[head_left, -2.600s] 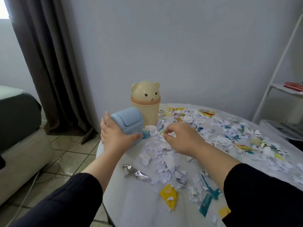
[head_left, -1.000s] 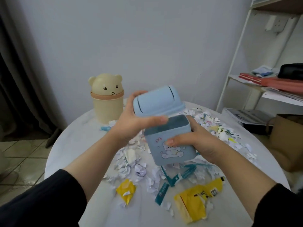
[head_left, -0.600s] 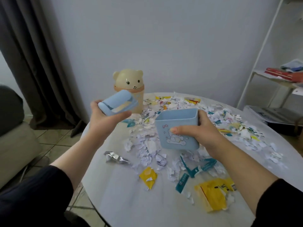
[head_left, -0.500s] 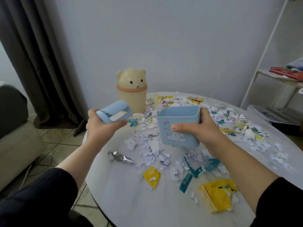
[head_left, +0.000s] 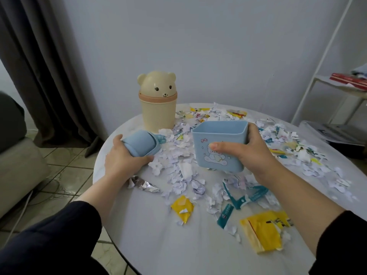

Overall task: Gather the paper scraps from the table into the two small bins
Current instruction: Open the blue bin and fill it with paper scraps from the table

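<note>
My right hand grips the open blue bin by its right side, thumb across the front, over the paper scraps in the middle of the round white table. My left hand holds the bin's blue lid low at the table's left edge, at or just above the surface. The beige bear-shaped bin stands with its lid on at the back left. Torn white and coloured scraps cover the middle and right of the table.
A silver foil wrapper, yellow wrappers and teal strips lie among the scraps near me. A dark curtain and a sofa are at the left. A white shelf with books stands at the right.
The blue bin was picked up and its lid pulled off. My left hand has lowered the lid towards the table's left edge, and my right hand has brought the bin down over the scraps.
</note>
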